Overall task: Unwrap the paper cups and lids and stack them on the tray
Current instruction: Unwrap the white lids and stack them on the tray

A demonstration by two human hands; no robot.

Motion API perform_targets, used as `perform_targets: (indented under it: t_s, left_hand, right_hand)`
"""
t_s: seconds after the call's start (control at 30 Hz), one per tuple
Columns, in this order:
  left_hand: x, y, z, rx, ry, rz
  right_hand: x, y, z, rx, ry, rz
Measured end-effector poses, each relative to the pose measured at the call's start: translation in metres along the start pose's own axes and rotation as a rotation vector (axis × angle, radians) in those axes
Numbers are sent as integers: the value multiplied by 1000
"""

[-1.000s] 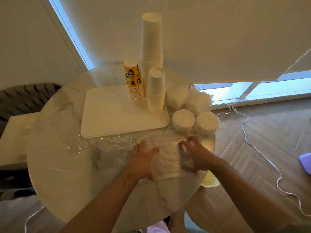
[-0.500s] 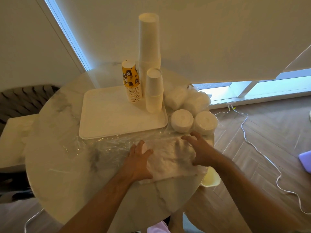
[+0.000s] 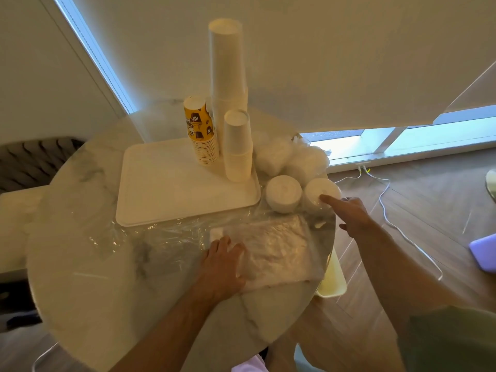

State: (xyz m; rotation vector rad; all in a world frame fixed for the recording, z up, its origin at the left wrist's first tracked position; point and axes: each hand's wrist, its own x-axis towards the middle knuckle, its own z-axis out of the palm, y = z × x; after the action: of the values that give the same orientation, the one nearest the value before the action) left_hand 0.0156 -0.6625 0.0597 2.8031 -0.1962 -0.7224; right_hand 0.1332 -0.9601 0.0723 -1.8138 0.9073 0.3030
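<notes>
Your left hand lay flat on the plastic wrap. Your right hand, one finger out, touched a wrapped lid stack by the desk edge. A push could have knocked it off.

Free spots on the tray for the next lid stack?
The tray's left and front are bare, bordered by its rim. Its back right corner is crowded: yellow printed cups, tall white cup stack, short white cup stack. Wrapped lid stacks crowd its right edge.
</notes>
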Motion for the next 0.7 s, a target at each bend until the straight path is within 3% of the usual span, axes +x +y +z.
perform_targets:
  t_s: [0.23,0.37,0.53,0.7]
  left_hand:
    - [0,-3,3,14,10,-11]
    - [1,-1,4,27,25,-22]
    - [0,0,0,-11,39,-30]
    - [-7,6,-18,-314,203,-25]
  right_hand:
    - [2,4,-10,194,-151,129]
    - [2,11,-14,237,-107,190]
    - [-10,9,-22,379,18,87]
    - [-49,-9,-30,618,-222,61]
